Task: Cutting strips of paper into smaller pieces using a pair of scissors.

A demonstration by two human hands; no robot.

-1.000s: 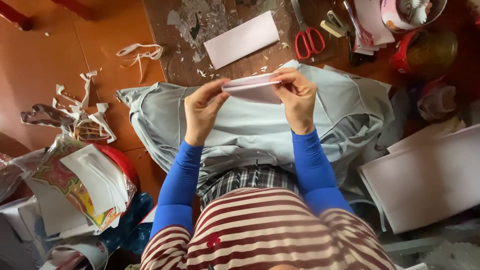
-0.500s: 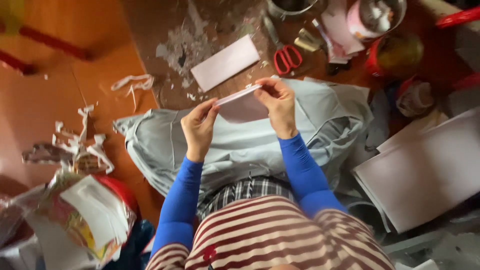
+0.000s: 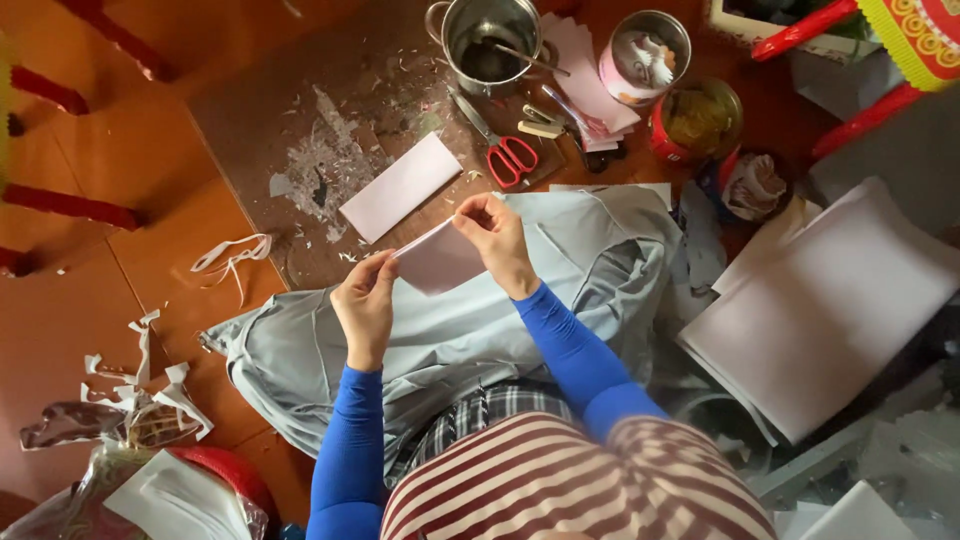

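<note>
Above the grey cloth (image 3: pixel 450 350) — left hand (image 3: pixel 366 305), right hand (image 3: pixel 497 238), both pinching a pale paper sheet (image 3: pixel 440 257)

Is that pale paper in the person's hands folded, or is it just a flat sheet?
Folded, it seems: the pale paper bends between left hand and right hand.

At the centre of the frame, the left hand (image 3: pixel 367 305) and right hand (image 3: pixel 497 238) are pinching a pale paper sheet (image 3: pixel 440 258) over a grey cloth (image 3: pixel 480 330). Red-handled scissors (image 3: pixel 505 152) are lying just above, beside another paper piece (image 3: pixel 400 187).
</note>
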